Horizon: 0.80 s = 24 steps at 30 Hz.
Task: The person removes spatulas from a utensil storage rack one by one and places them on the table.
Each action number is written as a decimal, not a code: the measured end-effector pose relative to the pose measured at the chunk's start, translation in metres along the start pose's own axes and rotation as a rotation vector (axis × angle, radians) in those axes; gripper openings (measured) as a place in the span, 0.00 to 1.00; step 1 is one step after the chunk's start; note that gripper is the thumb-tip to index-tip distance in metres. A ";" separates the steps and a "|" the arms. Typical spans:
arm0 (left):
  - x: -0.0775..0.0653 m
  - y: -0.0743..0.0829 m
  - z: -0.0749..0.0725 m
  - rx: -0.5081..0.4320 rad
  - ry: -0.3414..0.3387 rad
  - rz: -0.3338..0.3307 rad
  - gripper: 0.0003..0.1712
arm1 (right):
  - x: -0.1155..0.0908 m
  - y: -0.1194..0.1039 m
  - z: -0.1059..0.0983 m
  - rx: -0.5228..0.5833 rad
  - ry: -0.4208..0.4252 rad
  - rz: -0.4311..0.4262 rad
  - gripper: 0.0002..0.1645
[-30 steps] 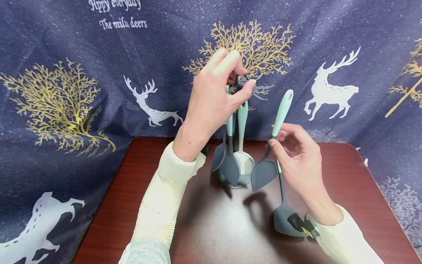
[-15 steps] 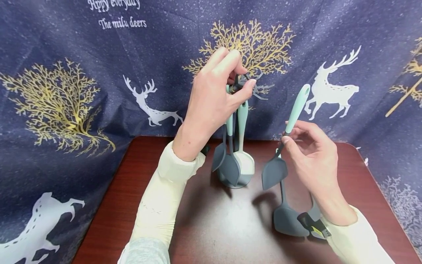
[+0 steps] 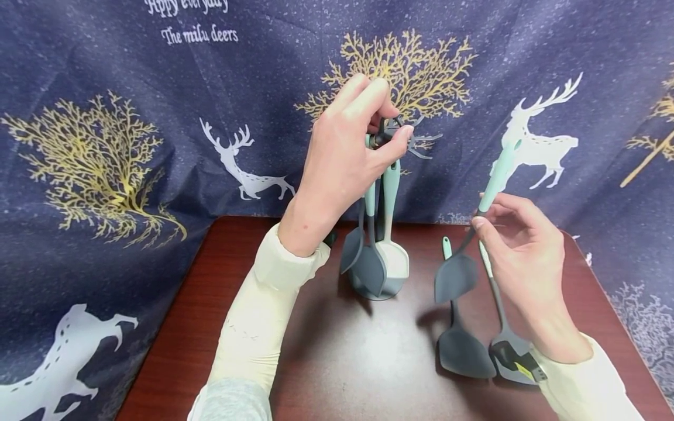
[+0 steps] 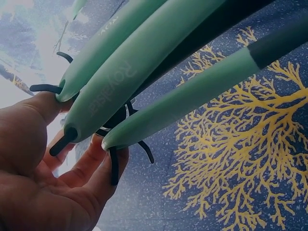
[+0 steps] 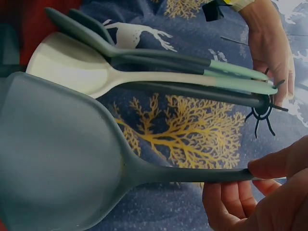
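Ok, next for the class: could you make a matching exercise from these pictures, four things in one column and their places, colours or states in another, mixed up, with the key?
Things:
1. left hand
2. right hand
3. cream ladle
4. table

Places, colours, states:
A. hangs from the stand
B. reddish-brown
C. holds a mint-handled spatula
D. grips the stand's top

Pairs: 1-D, 2-C, 3-A, 4-B

Dark reddish-brown table (image 3: pixel 189 318), rounded far corners. Behind: creased navy tapestry (image 3: pixel 274 64), speckled white. Printed there: golden branching trees (image 3: pixel 125 197), white antlered deer (image 3: pixel 550 151), lettering (image 3: pixel 200 35) reading "The milu deers", upper left.
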<state>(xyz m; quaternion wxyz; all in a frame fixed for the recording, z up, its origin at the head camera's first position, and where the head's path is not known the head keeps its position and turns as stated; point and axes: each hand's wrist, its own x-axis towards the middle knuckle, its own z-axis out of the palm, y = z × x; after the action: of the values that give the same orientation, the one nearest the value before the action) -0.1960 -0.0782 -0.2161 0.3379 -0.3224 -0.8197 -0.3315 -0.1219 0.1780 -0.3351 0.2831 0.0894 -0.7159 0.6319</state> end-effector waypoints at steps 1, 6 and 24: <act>0.000 0.000 0.000 0.001 0.000 0.000 0.13 | 0.000 0.001 -0.002 -0.001 0.003 0.000 0.21; 0.001 0.000 0.001 0.006 0.003 0.001 0.13 | 0.002 0.001 -0.012 -0.059 0.024 0.009 0.22; 0.000 0.000 0.001 0.001 -0.001 -0.004 0.12 | 0.007 0.010 -0.044 -0.068 0.110 0.021 0.22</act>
<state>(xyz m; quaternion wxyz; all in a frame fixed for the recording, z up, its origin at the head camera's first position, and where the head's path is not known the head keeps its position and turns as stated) -0.1961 -0.0776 -0.2166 0.3370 -0.3206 -0.8207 -0.3317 -0.1198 0.2233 -0.3384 0.3182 0.0375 -0.7211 0.6143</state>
